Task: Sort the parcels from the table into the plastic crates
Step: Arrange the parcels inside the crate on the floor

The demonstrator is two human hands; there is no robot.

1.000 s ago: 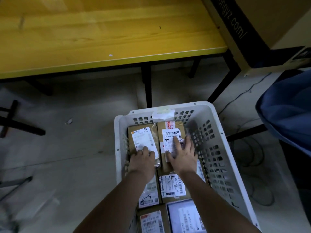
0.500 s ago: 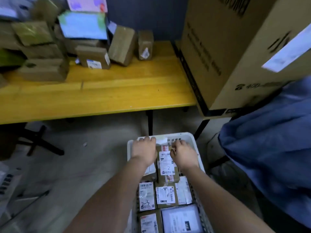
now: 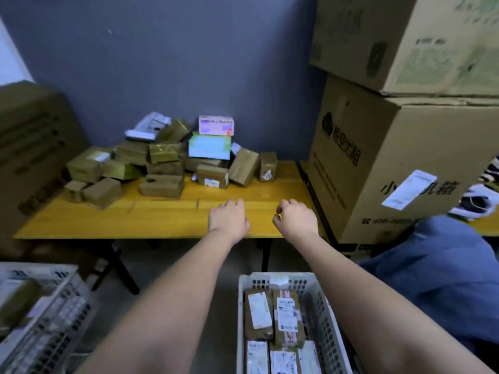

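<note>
A heap of brown taped parcels [image 3: 162, 168] lies at the back of the yellow table [image 3: 151, 220], topped by a pink box [image 3: 216, 125] and a light blue box [image 3: 209, 148]. My left hand [image 3: 229, 220] and my right hand [image 3: 295, 218] hover over the table's front right part, both empty with loosely curled fingers. Below me on the floor stands a white plastic crate [image 3: 318, 298] with several labelled parcels [image 3: 272, 317] laid flat inside. A second white crate [image 3: 51, 306] with parcels sits at the lower left.
Two big cardboard cartons [image 3: 399, 163] are stacked at the table's right end. Another large carton [image 3: 29, 147] stands at the left. Blue fabric [image 3: 437, 276] lies at the right. The table's black legs [image 3: 118, 268] stand between the crates.
Both hands have left the parcels in the crate and risen to above the table's front edge. The view has tilted up from the crate to the table and wall.
</note>
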